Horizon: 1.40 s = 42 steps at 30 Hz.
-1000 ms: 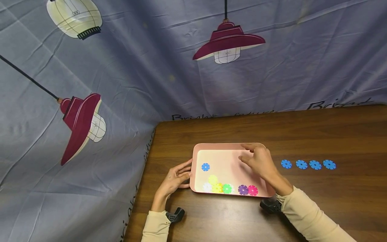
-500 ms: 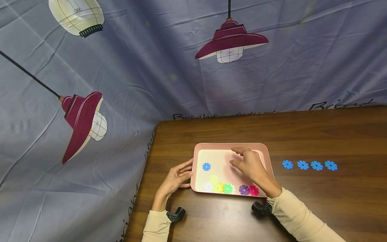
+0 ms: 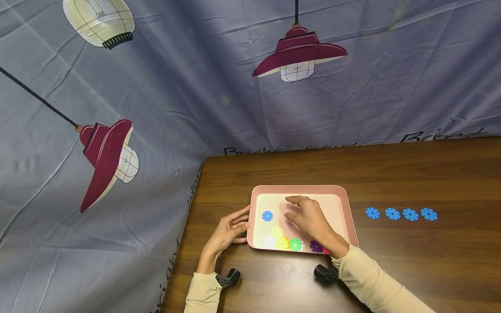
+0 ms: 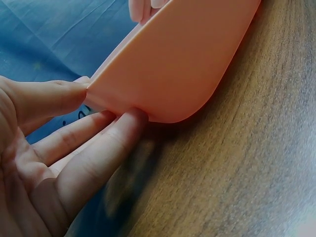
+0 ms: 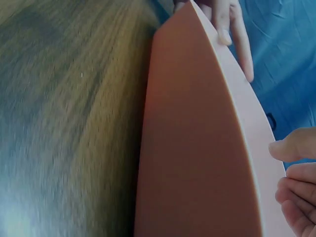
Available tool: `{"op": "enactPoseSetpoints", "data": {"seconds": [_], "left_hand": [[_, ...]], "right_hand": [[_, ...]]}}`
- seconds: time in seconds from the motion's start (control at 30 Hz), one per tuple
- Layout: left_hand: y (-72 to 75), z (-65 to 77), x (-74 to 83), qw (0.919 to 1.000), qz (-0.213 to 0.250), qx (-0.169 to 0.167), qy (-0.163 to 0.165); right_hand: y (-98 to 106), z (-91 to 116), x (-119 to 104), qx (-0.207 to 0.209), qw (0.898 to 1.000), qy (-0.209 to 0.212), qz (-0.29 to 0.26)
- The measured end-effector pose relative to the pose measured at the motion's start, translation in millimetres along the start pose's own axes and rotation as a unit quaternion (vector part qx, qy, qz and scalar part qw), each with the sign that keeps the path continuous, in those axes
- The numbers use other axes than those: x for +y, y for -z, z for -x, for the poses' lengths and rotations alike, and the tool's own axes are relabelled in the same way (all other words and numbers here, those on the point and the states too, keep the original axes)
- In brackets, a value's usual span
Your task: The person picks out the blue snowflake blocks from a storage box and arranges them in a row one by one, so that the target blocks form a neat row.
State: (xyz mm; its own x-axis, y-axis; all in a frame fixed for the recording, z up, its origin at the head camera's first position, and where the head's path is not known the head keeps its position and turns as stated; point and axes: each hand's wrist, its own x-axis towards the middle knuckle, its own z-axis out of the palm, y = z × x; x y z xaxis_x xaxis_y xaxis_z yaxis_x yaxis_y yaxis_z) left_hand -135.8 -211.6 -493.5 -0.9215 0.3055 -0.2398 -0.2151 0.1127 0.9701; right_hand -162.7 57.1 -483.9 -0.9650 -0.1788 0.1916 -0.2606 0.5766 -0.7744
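In the head view, a pink shallow tray (image 3: 301,189) lies on the wooden table. Near its left inside stands out a blue notched disc (image 3: 267,216). My left hand (image 3: 226,230) is at the tray's left end; in the left wrist view its extended fingers (image 4: 98,148) touch the outer wall. Over the middle of the tray hovers my right hand (image 3: 309,217), thumb and index apart, holding nothing. Along the tray's near side lie yellow discs (image 3: 282,243), a green disc (image 3: 295,244), a white disc (image 3: 269,241) and a purple disc (image 3: 315,246). My right forearm partly covers a pink disc.
To the right of the tray, several blue discs (image 3: 392,214) form a row on the table (image 3: 411,174). A grey-blue curtain (image 3: 188,87) printed with lamps hangs behind and to the left of the table.
My right hand has moved left across the tray, from near its right end to its middle, thumb and index staying apart. My left hand has kept its place at the tray's left end.
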Motion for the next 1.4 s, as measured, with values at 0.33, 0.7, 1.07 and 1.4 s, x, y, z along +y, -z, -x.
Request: {"op": "enactPoseSetpoints", "data": {"seconds": [0.33, 0.7, 1.07, 1.4], "left_hand": [[1.6, 0.5, -1.2, 1.0, -0.001, 0.001, -0.001], [1.4, -0.6, 0.5, 1.0, -0.003, 0.006, -0.001], [1.8, -1.7, 3.5, 1.0, 0.002, 0.004, 0.003], [1.4, -0.4, -0.8, 1.0, 0.005, 0.002, 0.001]], "right_hand": [[-18.2, -1.8, -9.8, -0.019, 1.0, 0.015, -0.001], [-30.9, -5.4, -18.3, -0.033, 0.999, 0.013, -0.006], [-39.2, -8.9, -19.5, -0.047, 0.999, 0.028, -0.001], [-47.4, -8.0, -20.8, -0.056, 0.998, 0.028, 0.011]]}}
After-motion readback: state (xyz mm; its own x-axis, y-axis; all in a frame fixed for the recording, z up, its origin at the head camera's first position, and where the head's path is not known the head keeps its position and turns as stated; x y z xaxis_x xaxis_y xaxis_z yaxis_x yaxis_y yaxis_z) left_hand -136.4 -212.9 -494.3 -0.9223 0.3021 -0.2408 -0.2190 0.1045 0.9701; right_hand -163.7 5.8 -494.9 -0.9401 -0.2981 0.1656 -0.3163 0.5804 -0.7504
